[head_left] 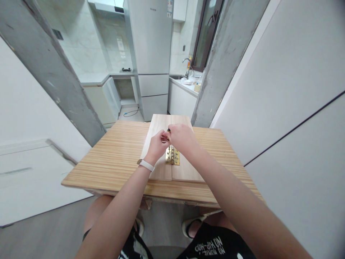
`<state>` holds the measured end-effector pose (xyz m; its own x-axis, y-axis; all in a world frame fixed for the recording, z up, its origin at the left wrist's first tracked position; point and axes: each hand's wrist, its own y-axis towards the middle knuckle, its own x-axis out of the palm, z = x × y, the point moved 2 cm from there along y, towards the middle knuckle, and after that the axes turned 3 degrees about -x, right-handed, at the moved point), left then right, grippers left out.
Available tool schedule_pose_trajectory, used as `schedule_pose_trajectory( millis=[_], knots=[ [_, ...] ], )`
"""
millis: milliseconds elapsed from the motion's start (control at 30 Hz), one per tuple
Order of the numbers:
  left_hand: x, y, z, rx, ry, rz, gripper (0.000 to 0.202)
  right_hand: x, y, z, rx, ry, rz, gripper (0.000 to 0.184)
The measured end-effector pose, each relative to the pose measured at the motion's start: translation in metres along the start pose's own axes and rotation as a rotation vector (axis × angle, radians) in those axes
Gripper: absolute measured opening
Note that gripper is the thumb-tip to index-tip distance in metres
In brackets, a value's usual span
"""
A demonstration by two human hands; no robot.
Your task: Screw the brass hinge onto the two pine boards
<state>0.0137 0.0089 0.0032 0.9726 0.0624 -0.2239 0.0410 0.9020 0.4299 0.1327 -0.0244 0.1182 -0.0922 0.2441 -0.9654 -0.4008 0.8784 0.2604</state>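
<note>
Two pale wooden boards lie side by side, a narrow seam between them. A brass hinge spans the seam at their near half, with several screw heads on its leaves. Just beyond the hinge, my right hand is closed around a black-and-yellow tool handle, mostly hidden by the fingers. My left hand meets it there, thumb and fingertips pinched together near the tool. Whatever sits between those left fingertips is hidden.
The boards rest on a wood-grain table, with my knees and feet below its front edge. A grey fridge stands behind, a sink counter to its right. White panels flank the right side.
</note>
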Motion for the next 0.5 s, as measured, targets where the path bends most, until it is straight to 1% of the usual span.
schedule_pose_trajectory(
  millis=[67,133,233,333,433,500],
  knots=[
    [-0.001,-0.001,0.001,-0.009,-0.024,-0.04,0.015,0.001,0.002,0.003,-0.049,0.01,-0.019,0.025],
    [-0.001,-0.002,0.002,-0.005,-0.069,-0.106,0.015,0.0,0.004,0.008,-0.08,0.026,-0.033,0.022],
    [-0.002,-0.003,0.003,0.002,-0.123,-0.187,0.022,-0.003,0.006,0.014,-0.111,0.064,-0.025,0.019],
    [-0.003,-0.001,0.0,0.011,-0.157,-0.21,0.027,-0.003,0.007,0.016,-0.162,0.106,-0.013,0.019],
    [-0.002,0.001,-0.002,0.026,-0.181,-0.236,0.027,-0.001,0.007,0.017,-0.201,0.168,-0.026,0.022],
    [-0.002,0.001,-0.002,0.03,-0.182,-0.23,0.026,0.0,0.006,0.016,-0.213,0.205,-0.036,0.025]
  ],
)
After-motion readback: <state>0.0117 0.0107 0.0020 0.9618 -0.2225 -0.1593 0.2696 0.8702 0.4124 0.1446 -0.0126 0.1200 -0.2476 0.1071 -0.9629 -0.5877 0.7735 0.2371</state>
